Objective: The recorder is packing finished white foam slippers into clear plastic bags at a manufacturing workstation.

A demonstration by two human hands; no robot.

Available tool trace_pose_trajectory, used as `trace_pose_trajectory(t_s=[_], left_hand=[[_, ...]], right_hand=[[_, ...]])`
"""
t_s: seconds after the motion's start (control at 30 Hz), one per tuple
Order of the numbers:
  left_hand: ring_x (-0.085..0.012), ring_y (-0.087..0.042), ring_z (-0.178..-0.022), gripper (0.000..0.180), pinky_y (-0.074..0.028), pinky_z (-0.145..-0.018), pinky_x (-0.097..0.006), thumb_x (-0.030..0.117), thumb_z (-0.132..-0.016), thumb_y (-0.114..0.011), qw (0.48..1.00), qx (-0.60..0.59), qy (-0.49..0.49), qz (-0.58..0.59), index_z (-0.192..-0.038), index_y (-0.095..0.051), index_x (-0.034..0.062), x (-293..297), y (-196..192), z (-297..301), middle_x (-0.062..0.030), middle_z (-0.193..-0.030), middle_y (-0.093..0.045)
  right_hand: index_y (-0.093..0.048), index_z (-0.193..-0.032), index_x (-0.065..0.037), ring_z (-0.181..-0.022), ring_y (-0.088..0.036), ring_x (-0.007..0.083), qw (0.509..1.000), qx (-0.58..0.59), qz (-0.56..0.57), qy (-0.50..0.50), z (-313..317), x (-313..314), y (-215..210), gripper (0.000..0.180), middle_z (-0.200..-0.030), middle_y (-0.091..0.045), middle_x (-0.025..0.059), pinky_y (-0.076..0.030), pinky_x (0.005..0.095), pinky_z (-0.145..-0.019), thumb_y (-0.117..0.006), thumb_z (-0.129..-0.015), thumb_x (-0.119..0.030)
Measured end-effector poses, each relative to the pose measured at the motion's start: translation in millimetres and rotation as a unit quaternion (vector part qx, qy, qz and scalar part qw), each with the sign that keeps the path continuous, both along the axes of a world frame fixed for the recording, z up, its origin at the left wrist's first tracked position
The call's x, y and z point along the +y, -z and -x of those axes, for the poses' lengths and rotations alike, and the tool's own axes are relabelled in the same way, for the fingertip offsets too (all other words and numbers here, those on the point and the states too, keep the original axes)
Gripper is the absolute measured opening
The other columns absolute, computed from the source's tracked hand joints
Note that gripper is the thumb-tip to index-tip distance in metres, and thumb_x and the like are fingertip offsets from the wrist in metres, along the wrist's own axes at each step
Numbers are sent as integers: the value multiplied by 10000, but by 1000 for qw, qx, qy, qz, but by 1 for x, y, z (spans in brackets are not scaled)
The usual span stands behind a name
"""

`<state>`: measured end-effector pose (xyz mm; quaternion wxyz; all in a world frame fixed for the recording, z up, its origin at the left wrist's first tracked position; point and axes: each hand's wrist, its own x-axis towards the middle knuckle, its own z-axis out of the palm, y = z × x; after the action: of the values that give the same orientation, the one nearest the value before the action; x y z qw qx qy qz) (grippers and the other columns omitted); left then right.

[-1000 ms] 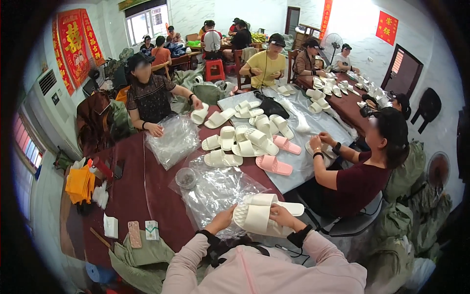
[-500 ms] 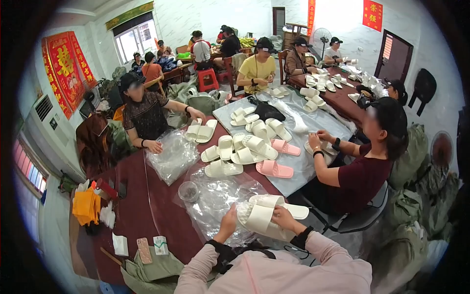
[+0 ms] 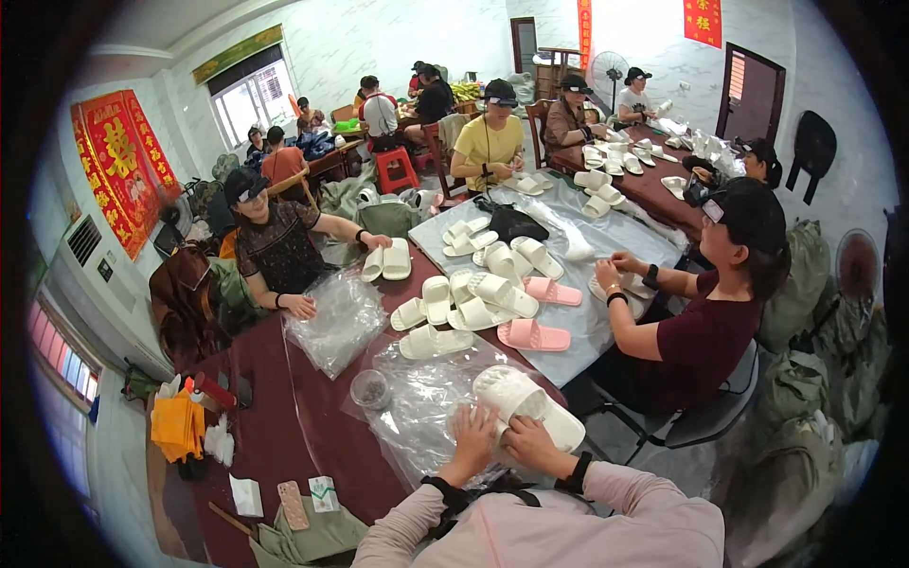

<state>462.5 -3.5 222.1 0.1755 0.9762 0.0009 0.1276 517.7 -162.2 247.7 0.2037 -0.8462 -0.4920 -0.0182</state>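
Note:
Both my hands grip a pair of white slippers stacked together, just above the near edge of the dark red table. My left hand clasps their left side and my right hand holds them from underneath at the front. Clear plastic bags lie spread under and left of the slippers. More white slippers and two pink slippers lie further out on a grey sheet.
A small round cup stands left of the bags. A person in dark red sits close on my right, another in a dark patterned top across left with a plastic bag. A phone and cards lie near left.
The view has tilted down and drawn closer. My hands have shifted on the slippers, pressing them together lower over the plastic bags.

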Motion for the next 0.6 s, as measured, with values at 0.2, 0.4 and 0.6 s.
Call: trace_pose_trajectory(t_s=[0.2, 0.4, 0.6], left_hand=[[-485, -154, -1251, 495, -156, -944, -642, 165, -857, -441, 998, 10, 58, -33, -1336, -319, 153, -11, -28, 4, -174, -1400, -202], [-474, -185, -1245, 534, -162, -957, -620, 158, -823, -486, 992, -29, 121, -1, -1334, -330, 170, -20, -42, 11, -165, -1394, -229], [-440, -191, -1260, 501, -169, -970, -590, 144, -842, -478, 979, -55, 184, 62, -1326, -349, 173, -27, -51, 15, -148, -1396, -241]], right_hand=[[-545, -1021, -40, -1041, -440, 304, 999, -28, -33, 31, -4, 3, 13, 364, -1092, -487, 161, -362, 391, -854, -605, -707, -215], [-555, -959, -30, -941, -473, 327, 987, -38, -148, 39, -23, 23, 23, 338, -1000, -513, 137, -365, 453, -764, -575, -697, -243], [-538, -1044, -46, -1074, -428, 339, 982, -45, -133, 125, -40, 48, 30, 419, -1093, -485, 176, -343, 459, -830, -526, -743, -336]])
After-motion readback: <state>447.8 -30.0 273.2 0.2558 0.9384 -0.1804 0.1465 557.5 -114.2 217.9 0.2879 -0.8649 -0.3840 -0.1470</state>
